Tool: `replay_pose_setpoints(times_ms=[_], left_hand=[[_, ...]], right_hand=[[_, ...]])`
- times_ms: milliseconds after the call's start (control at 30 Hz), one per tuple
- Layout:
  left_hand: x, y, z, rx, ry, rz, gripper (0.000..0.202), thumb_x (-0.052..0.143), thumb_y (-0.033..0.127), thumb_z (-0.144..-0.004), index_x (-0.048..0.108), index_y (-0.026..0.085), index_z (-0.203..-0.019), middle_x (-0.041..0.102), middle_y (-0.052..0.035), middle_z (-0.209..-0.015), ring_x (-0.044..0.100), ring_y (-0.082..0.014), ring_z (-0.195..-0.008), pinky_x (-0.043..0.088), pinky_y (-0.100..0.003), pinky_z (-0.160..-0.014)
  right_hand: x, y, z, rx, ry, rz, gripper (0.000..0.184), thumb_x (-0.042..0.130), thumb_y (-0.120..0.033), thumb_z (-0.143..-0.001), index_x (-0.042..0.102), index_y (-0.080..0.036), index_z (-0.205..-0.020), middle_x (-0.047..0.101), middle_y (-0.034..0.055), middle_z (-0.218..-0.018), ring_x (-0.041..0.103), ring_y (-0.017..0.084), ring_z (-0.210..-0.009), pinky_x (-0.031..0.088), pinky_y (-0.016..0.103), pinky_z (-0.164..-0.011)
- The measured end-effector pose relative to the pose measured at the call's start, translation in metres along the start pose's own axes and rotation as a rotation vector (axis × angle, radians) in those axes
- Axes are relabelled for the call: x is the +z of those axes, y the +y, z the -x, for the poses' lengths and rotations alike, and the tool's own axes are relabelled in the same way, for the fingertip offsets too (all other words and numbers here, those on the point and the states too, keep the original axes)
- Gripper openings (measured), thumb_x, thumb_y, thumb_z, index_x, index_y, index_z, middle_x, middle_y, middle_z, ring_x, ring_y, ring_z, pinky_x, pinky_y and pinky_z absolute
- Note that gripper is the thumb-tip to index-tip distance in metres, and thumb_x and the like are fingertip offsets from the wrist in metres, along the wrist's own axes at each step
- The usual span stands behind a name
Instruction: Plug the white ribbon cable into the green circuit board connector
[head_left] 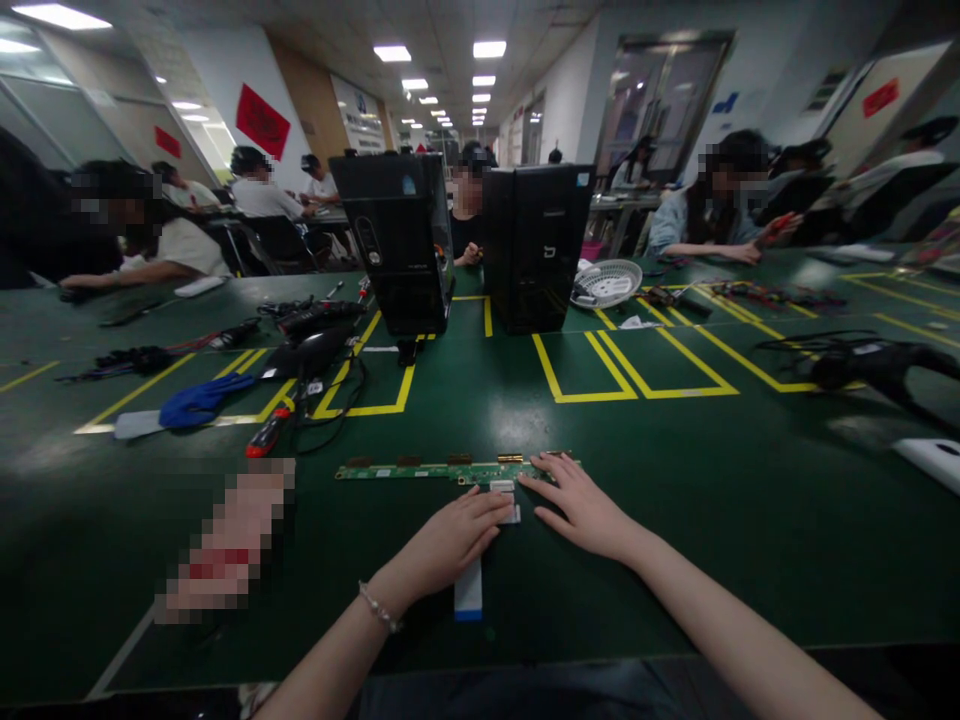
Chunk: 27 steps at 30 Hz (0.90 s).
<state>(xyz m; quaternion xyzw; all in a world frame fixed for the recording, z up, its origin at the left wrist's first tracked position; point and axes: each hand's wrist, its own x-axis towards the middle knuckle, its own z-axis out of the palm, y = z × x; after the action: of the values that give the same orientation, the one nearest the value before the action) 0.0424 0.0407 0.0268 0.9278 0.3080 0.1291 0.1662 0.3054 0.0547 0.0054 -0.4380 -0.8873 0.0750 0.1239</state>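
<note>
On the table (697, 460) lies the board (420, 472), the right hand (577, 500) palm-down at its right end, fingers spread, grasping nothing. The left hand (461, 525) stretches over the cable (469, 592), fingers together; their grip is hidden.

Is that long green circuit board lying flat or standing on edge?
Lying flat: the circuit board shows its broad face upward, right hand over one end.

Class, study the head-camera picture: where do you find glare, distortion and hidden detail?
Head view: a pale sheen lies on the green table beyond the circuit board; head view: the far door leans outward, perhaps from a wide lens; head view: coarse pixels hide a patch on the left.
</note>
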Motion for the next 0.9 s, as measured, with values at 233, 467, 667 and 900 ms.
replay_pose_setpoints(times_ms=[233,467,667,900], left_hand=[[-0.017,-0.006,0.017,-0.169,0.174,-0.020,0.039,0.036,0.020,-0.101,0.049,0.025,-0.138,0.049,-0.0042,-0.145,0.042,-0.0195,-0.135,0.034,-0.045,-0.112],[-0.015,-0.012,0.067,-0.306,0.318,-0.198,0.037,0.038,0.025,-0.100,0.054,0.022,-0.133,0.061,-0.0062,-0.131,0.056,-0.0237,-0.122,0.043,-0.049,-0.105],[0.007,-0.027,0.102,-0.331,0.377,-0.285,0.032,0.043,0.026,-0.098,0.062,0.020,-0.122,0.066,-0.0080,-0.123,0.062,-0.0255,-0.113,0.052,-0.046,-0.096],[0.010,-0.029,0.100,-0.349,0.412,-0.283,0.031,0.044,0.025,-0.097,0.065,0.018,-0.119,0.066,-0.0089,-0.121,0.062,-0.0257,-0.111,0.053,-0.046,-0.095]], right_hand=[[-0.004,-0.001,0.000,0.002,-0.029,-0.007,0.048,0.044,-0.041,-0.096,0.044,-0.029,-0.143,0.037,0.0103,-0.148,0.029,0.028,-0.139,0.026,0.054,-0.113],[-0.010,-0.004,-0.001,-0.033,0.007,-0.017,0.044,0.046,-0.036,-0.096,0.049,-0.026,-0.138,0.037,0.0088,-0.148,0.021,0.027,-0.143,0.021,0.055,-0.115],[-0.013,-0.016,-0.006,-0.140,-0.008,-0.107,0.037,0.046,-0.029,-0.096,0.055,-0.027,-0.131,0.044,0.0064,-0.143,0.026,0.023,-0.141,0.020,0.052,-0.117],[-0.014,-0.027,-0.011,-0.129,-0.131,-0.133,0.052,0.046,-0.051,-0.094,0.046,-0.031,-0.142,0.022,0.0070,-0.156,0.013,0.030,-0.145,0.013,0.055,-0.116]])
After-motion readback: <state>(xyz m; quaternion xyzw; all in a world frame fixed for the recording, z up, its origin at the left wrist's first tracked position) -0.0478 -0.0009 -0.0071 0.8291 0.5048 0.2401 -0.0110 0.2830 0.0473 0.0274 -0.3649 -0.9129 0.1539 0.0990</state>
